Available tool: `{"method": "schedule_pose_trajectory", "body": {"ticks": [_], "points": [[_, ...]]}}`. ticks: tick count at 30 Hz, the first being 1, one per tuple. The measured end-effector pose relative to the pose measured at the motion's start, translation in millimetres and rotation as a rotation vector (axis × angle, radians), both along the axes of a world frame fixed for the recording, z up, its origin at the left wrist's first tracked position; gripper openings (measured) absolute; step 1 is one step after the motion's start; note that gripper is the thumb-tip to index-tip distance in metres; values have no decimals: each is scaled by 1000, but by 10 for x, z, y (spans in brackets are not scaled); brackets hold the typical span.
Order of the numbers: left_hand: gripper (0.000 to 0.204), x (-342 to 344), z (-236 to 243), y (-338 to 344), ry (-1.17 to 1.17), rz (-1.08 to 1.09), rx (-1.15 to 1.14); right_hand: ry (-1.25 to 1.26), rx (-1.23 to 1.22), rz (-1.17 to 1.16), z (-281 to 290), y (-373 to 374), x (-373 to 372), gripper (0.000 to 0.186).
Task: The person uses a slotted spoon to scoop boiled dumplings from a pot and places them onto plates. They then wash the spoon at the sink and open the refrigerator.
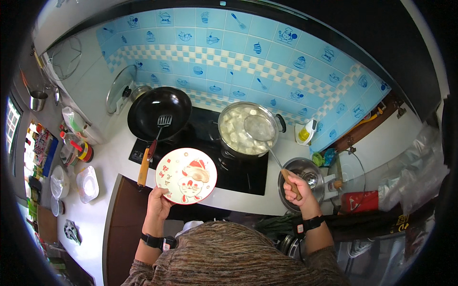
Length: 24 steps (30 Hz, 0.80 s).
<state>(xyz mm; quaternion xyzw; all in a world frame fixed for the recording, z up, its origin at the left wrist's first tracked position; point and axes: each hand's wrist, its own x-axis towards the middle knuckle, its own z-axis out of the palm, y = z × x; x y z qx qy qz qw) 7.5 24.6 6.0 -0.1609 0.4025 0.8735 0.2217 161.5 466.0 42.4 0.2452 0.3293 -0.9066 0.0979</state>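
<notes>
My left hand grips the rim of a white plate with a red cartoon figure, held over the front of the black induction hob. My right hand is closed around the wooden handle of a mesh skimmer, whose round head rests in a steel pot of cloudy liquid with pale cubes. On the hob's left sits a black wok with a slotted spatula in it. A steel bowl lies beyond my right hand, partly hidden by it.
A glass lid leans at the back left. Bottles and white dishes crowd the left counter. At right are a yellow oil bottle, another glass lid and plastic bags. The tiled wall borders the back.
</notes>
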Motion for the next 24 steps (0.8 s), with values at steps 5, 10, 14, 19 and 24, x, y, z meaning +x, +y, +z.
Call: {"method": "schedule_pose_trajectory", "body": {"ticks": [5, 10, 14, 19, 24], "points": [[49, 63, -35, 121, -9, -16, 21, -59, 299, 160, 259, -43, 222, 53], [46, 138, -54, 192, -1, -30, 13, -22, 452, 250, 278, -155, 140, 54], [45, 252, -68, 212, 8, -6, 57, 9, 543, 269, 182, -181, -145, 55], [44, 414, -100, 108, -18, 54, -2, -28, 506, 229, 70, -172, -535, 55], [44, 477, -117, -30, -50, 82, 4, -8, 359, 134, -37, -71, -632, 50]]}}
